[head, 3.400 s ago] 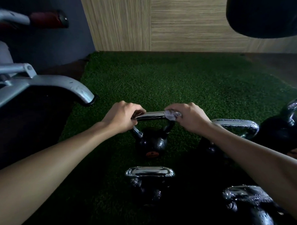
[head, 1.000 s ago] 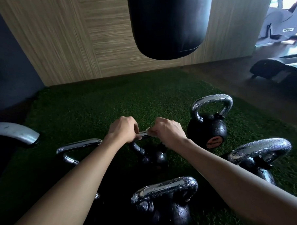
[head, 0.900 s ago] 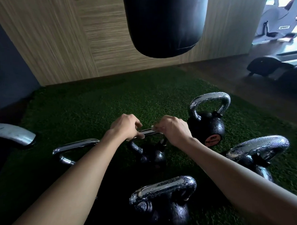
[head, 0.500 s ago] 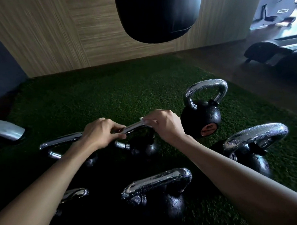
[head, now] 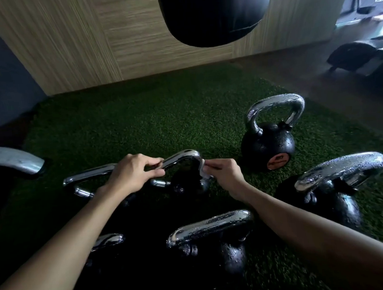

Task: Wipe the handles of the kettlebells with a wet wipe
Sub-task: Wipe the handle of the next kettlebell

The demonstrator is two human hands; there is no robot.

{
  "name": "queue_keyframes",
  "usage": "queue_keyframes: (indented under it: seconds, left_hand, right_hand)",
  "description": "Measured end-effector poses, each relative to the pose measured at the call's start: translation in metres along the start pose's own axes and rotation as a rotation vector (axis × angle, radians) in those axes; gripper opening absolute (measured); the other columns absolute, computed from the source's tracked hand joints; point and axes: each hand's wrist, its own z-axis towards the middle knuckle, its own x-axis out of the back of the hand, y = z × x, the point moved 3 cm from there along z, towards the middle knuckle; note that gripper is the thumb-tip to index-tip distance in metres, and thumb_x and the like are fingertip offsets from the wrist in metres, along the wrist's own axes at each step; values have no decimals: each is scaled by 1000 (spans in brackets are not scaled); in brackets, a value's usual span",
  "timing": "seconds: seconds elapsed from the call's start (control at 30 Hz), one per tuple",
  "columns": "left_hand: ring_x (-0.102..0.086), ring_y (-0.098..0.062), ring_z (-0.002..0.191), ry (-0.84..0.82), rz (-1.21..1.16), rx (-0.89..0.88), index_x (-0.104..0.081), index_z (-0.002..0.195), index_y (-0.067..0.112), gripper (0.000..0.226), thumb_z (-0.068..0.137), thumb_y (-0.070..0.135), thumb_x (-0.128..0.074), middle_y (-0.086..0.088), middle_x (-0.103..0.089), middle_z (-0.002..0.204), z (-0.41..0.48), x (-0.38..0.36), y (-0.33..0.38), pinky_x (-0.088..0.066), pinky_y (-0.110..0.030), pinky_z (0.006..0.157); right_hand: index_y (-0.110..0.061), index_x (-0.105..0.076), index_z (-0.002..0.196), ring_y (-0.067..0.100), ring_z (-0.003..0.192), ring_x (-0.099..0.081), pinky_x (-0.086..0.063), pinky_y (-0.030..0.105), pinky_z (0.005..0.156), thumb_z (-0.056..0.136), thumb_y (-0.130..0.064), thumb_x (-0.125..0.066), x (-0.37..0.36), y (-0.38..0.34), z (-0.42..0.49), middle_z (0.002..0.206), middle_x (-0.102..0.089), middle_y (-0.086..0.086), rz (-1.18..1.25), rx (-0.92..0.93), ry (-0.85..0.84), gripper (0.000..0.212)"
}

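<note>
Head view: left hand [head: 132,173] grips handle [head: 182,158], right hand [head: 225,176] pinches wipe [head: 201,171] against it — beaded kettlebells [head: 268,146] crowd around.

A broad stretch of green turf [head: 163,115] is left open across the upper middle of the frame, up to the wooden wall [head: 72,40]. That room is cut into from above by a hanging punching bag [head: 213,16]. The lower half is crowded: an upright kettlebell [head: 267,146] at centre right, a large kettlebell [head: 333,193] at the right edge, a wet kettlebell [head: 211,229] at bottom centre, and a chrome handle [head: 88,174] at the left. Only narrow gaps are left between them. The left edge is blocked by a curved metal leg [head: 15,159]. The centre is taken up by the left hand [head: 132,171], gripping a tilted kettlebell handle [head: 182,158], and the right hand [head: 224,174], pinching a wet wipe [head: 204,172].
</note>
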Motion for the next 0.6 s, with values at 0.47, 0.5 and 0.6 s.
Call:
queue_keyframes:
  seconds: [0.47,0.5,0.6]
  left_hand:
    - [-68,-11,99,-5,91,-109,-57,139,45,58,85,47,-79,12,-72,125,35,2,91,-48,-25,72]
    - [-66,-6,93,47,-37,-133,-54,142,47,63,84,49,-79,15,-70,127,29,4,93,-46,-23,71]
    - [-66,-3,82,186,-246,-177,-58,137,49,58,82,54,-78,17,-74,115,9,6,102,-55,-24,72]
  right_hand:
    - [-21,-76,91,5,42,-35,-27,16,38,89,-21,-79,70,-41,-10,63,-63,-6,475,-349,34,4]
    - [-22,-73,85,4,43,-36,-27,16,40,89,-21,-79,67,-48,-12,61,-60,-6,479,-377,-17,6]
    - [-24,-69,77,1,45,-39,-27,16,42,90,-25,-77,57,-66,-17,61,-58,-8,432,-441,-180,15]
